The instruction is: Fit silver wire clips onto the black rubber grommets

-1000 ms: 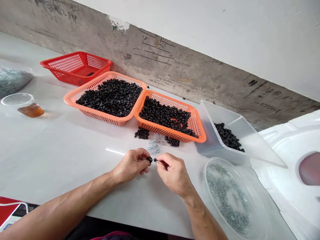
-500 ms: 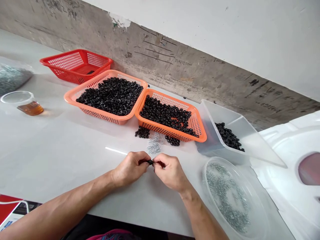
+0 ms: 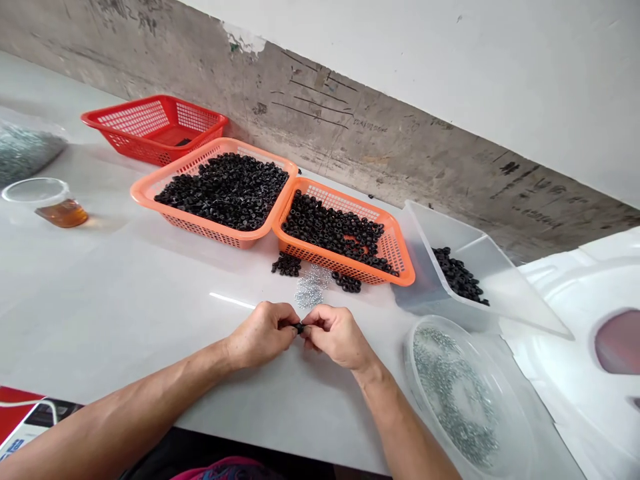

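Note:
Between my fingertips is a small round black part [image 3: 299,328], partly hidden by the fingers. My left hand [image 3: 263,335] pinches it from the left. From the right, my right hand [image 3: 336,335] meets it with thumb and forefinger closed; whether those fingers also hold a tiny piece I cannot make out. Just beyond the hands lies a scatter of tiny silvery balls [image 3: 310,291]. Small heaps of black parts flank it, one heap [image 3: 287,265] on the left and another heap [image 3: 346,283] on the right.
Two orange baskets, the larger [image 3: 150,193] and the smaller [image 3: 400,250], hold many black parts. Behind stands a red basket [image 3: 125,137]. On the right are a clear bin [image 3: 417,293] and a round tub [image 3: 417,387] of silvery pieces. A cup [image 3: 63,210] and plastic bag [image 3: 27,150] sit left.
My right hand's fingers have shifted slightly left against the black part, and its lower fingers now show beneath. My left hand keeps its pinch. The view has shifted a little.

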A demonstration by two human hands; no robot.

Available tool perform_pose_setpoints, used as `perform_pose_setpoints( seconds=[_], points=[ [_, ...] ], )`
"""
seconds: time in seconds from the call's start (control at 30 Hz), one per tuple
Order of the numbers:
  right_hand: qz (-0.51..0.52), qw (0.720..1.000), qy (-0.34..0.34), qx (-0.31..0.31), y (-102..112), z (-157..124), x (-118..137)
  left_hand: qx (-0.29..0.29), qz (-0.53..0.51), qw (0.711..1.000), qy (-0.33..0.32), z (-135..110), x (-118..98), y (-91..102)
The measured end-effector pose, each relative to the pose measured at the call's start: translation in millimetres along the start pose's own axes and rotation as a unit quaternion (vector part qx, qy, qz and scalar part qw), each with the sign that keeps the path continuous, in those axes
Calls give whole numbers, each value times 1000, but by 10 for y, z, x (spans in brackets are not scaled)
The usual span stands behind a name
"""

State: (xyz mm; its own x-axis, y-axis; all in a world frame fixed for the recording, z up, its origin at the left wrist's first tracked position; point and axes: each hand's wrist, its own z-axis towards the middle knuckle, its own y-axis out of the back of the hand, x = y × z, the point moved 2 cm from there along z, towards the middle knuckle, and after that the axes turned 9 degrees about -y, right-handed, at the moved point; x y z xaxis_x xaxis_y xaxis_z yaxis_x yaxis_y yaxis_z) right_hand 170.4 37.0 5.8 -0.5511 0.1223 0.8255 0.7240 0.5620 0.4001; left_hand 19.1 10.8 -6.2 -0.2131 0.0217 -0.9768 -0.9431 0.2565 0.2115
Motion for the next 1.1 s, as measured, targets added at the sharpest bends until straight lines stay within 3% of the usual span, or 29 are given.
perform_pose_setpoints(
  seconds=[0.07,0.17,0.23,0.33,0.43,0.57,0.77,0.97,1.1],
  points=[
    [-18,1000,17,-8,-22,4,10,-2,5,1000,6,4,5,8],
    [-98,987,89,-92,-60,-33,50,-18,23,1000,1,16,17,12],
    [-94,985,97,-106,-51,-53,51,-19,26,999,-8,15,16,4],
    [46,998,35,4,26,-24,-10,6,-11,1000,-20,-8,-17,-20],
    [193,975,2,112,113,34,-74,24,-37,997,-61,-37,-86,-31],
    [235,961,-7,146,122,86,-126,29,-17,994,-107,-51,-137,-30],
    [220,970,-12,102,77,79,-103,18,11,996,-84,-9,-57,-19],
    [163,986,13,39,140,-12,18,18,-99,995,-16,46,42,-20],
    [95,994,27,-49,171,-85,80,-8,-156,988,12,58,15,1]
  ],
)
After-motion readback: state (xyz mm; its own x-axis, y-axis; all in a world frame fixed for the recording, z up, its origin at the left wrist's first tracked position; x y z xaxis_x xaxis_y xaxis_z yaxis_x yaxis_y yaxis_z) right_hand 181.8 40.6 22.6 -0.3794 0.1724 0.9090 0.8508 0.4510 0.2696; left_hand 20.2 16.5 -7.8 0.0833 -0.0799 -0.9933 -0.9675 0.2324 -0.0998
